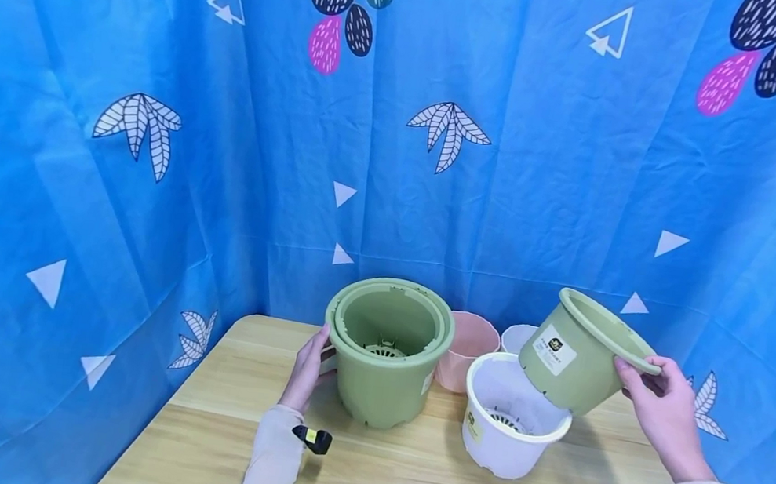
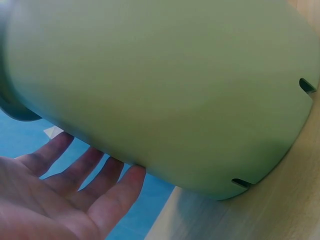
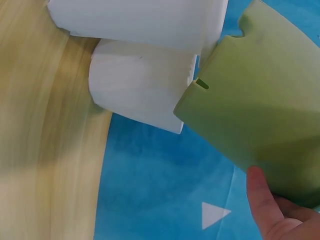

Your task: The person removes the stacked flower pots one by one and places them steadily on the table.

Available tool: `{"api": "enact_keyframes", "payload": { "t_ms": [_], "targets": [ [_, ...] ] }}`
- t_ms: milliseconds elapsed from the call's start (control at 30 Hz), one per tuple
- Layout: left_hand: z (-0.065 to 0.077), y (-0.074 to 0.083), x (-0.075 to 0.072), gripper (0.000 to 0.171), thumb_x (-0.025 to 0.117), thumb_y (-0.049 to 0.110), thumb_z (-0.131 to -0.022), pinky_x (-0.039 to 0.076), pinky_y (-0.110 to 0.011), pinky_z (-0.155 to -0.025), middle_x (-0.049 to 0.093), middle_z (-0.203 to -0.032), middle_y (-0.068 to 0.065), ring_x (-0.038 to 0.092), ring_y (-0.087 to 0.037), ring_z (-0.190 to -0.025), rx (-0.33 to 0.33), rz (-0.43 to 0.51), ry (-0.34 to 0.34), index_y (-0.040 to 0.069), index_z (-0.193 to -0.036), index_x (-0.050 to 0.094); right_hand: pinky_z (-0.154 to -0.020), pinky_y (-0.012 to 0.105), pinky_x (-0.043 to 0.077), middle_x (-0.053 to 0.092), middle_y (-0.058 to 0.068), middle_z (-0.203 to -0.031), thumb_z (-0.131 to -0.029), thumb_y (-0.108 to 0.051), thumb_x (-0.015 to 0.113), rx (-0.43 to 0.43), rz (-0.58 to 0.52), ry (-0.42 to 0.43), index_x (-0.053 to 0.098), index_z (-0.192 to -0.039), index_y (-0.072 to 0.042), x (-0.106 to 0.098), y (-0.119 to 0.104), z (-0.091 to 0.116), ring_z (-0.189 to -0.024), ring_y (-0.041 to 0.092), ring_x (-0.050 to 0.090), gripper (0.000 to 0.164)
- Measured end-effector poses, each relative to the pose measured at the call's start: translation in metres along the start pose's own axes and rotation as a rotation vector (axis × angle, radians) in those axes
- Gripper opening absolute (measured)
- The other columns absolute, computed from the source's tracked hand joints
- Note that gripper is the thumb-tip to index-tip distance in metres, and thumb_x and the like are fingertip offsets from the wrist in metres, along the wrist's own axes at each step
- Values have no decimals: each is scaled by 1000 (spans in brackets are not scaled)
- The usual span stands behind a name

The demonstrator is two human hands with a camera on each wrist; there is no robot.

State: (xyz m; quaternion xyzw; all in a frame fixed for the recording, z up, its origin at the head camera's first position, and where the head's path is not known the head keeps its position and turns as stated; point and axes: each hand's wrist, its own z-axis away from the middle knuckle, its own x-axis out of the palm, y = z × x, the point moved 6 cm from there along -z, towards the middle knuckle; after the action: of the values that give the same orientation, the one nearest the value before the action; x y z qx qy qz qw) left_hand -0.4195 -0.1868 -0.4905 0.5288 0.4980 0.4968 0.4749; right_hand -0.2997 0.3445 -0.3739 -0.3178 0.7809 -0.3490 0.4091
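Note:
A large green flowerpot (image 1: 375, 394) stands upright on the table, with a second green pot (image 1: 376, 320) nested inside its rim. My left hand (image 1: 306, 367) is at its left side; in the left wrist view the fingertips (image 2: 132, 175) touch the pot's wall. To the right, my right hand (image 1: 668, 413) grips the rim of another green flowerpot (image 1: 578, 357), which is raised and tilted, its base down to the left. This pot carries a white label (image 1: 555, 351). Under its base, a white flowerpot (image 1: 504, 453) with a slotted bottom stands upright, partly overlapped by it.
Behind the white pot are a pink pot (image 1: 466, 343) and another white pot (image 1: 514, 337), partly hidden. All stand on a light wooden table (image 1: 222, 406). A blue patterned curtain (image 1: 519, 208) hangs along the back and sides.

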Motion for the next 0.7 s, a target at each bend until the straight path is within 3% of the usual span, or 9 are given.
{"api": "enact_keyframes", "payload": {
  "t_ms": [433, 700],
  "targets": [
    [-2, -1, -1, 80, 37, 70, -103, 40, -66, -118, 41, -161, -22, 40, -46, -150, -1, 2, 7, 13, -159, 39, -67, 5, 48, 51, -34, -100, -96, -32, 75, -2, 120, 26, 54, -107, -11, 0, -2, 0, -94, -20, 48, 31],
    [-1, 0, -1, 80, 39, 70, -102, 40, -67, -117, 41, -161, -23, 41, -46, -149, -5, 23, 10, 13, -159, 40, -69, 2, 50, 51, -31, -101, -96, -30, 75, -9, 106, 23, 53, -107, -10, 2, 0, 0, -94, -20, 48, 31]
  ]
}}
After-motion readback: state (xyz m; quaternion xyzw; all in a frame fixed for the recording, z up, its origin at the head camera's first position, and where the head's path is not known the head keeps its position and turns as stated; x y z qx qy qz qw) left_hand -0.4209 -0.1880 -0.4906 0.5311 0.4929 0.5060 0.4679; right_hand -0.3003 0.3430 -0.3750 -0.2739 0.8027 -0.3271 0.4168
